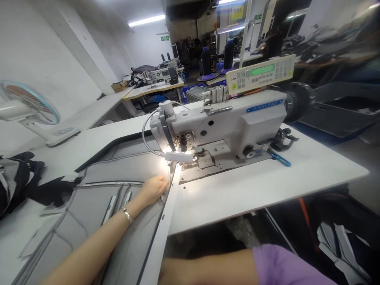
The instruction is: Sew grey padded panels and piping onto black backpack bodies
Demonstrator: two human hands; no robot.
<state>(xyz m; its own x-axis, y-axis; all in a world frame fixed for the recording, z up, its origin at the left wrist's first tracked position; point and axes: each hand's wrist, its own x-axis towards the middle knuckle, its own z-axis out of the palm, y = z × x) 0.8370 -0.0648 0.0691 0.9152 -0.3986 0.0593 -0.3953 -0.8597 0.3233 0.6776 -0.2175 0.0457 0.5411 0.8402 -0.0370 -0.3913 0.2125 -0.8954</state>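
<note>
Grey cloth point(92, 202): lying toward the surface's point(252, 198) left edge; white strip point(164, 223) crossing near edge. Left hand point(154, 190): fingers curling together, on cloth. Right hand point(168, 271): blurred; fingers, cannot tell. Strip: probably wanting flat, straight guiding.

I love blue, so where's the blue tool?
In the head view, the blue tool lies right of centre on the white table, by the sewing machine.
</note>
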